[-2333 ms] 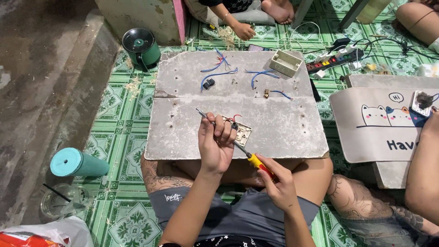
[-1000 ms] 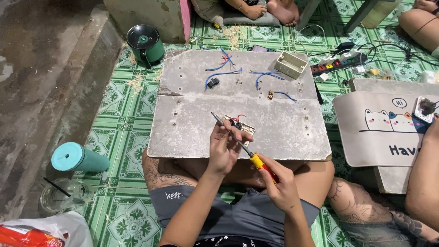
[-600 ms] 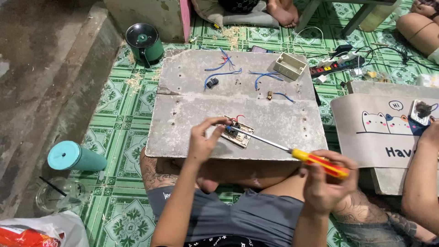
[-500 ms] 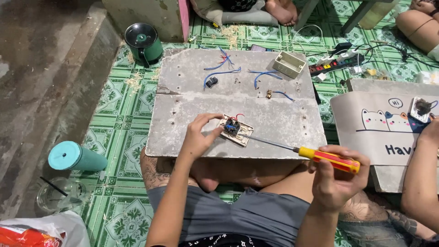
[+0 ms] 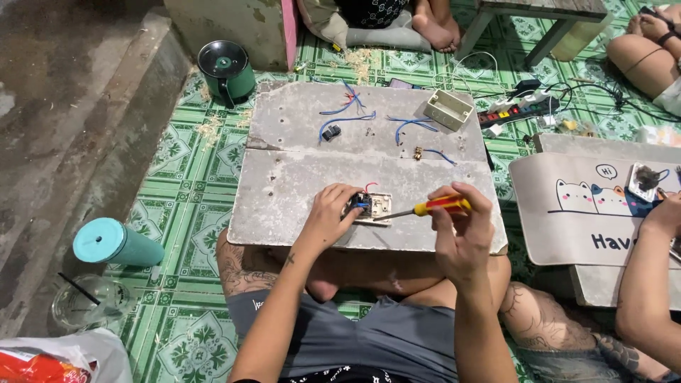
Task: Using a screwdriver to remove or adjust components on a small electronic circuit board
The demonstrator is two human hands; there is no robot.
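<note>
Your left hand (image 5: 331, 213) has its fingers curled down onto a small switch module (image 5: 367, 206), pinning it flat on the near half of the grey board (image 5: 284, 191); red and blue wire ends show at the module's top edge. Your right hand (image 5: 457, 234) has its fingers wrapped round the yellow-and-red handle of a screwdriver (image 5: 424, 208), thumb and fingertips pinching it near the top; the shaft runs leftward and its tip meets the module's right side (whether it sits in a screw head is too small to tell). The board rests across your crossed legs. Farther up it lie loose blue wires (image 5: 340, 117), a small black part (image 5: 330, 132) and an empty cream wall box (image 5: 448, 109) near the far right corner. Off the board to your left lies a teal tumbler (image 5: 117, 243) on the green patterned mat, with a clear glass (image 5: 89, 303) just below it; a green kettle (image 5: 225, 69) stands beyond the board's far left corner. At your right, another person's arm (image 5: 649, 284) reaches over a cat-printed mat (image 5: 582, 213).
</note>
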